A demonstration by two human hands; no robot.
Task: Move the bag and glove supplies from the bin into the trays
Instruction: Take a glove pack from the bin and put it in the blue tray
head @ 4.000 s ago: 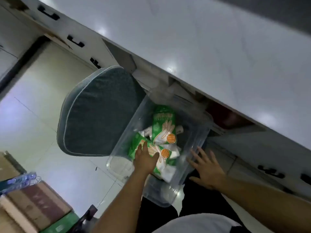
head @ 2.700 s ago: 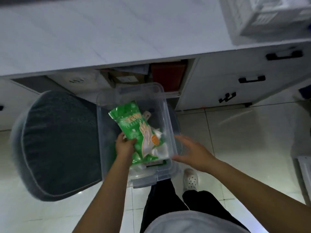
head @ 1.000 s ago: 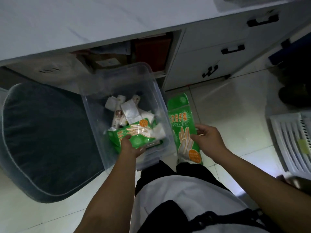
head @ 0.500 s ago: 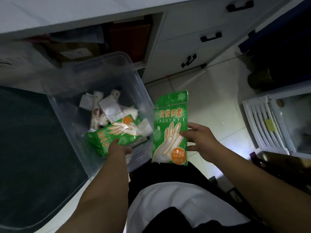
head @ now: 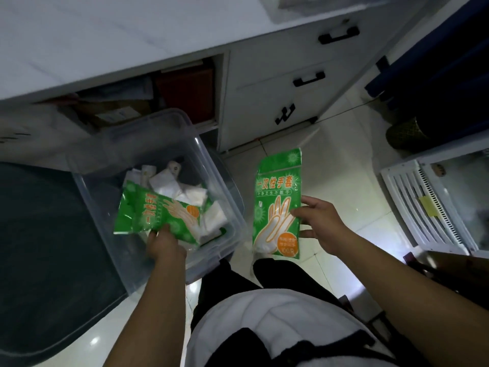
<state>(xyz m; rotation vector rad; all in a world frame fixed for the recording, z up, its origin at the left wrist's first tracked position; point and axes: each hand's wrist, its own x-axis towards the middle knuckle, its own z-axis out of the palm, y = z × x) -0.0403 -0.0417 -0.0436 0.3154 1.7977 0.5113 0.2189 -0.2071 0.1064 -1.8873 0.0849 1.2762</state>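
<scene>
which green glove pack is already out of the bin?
The glove pack in the right hand, held upright over the floor tiles. The other pack, gripped by the left hand, is inside the clear bin.

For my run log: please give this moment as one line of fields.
left hand: grips glove pack in bin | right hand: holds second glove pack outside clear bin | white tray: at right

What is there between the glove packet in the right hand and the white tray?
In the head view, only bare floor tiles and the right hand lie between that glove packet and the white tray.
</scene>
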